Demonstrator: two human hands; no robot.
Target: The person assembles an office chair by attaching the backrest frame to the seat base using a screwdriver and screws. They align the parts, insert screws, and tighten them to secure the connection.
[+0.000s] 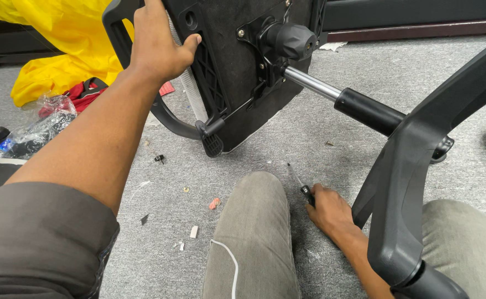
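— Chair seat [243, 83], tipped on its side on the grey carpet [331, 127], underside facing the person. The left hand [157, 44] grips the plastic frame at the seat's upper edge, fingers curled over it, thumb pressed on the underside.

— And the other hand?

— The right hand [328, 210] rests low on the carpet beside the knee [254, 221], fingers closed around a small screwdriver [301, 185], tip pointing toward the seat.

— Looks awkward to shift.

— Heavy and stiff, I'd judge, with the gas cylinder [342, 97] and the star base [420, 166] attached. The rigid frame edge or the armrest loop [168, 119] seems the sound hold; the polished cylinder looks slippery. Yellow fabric [60, 50] lies behind, scraps [194, 231] near the knee.
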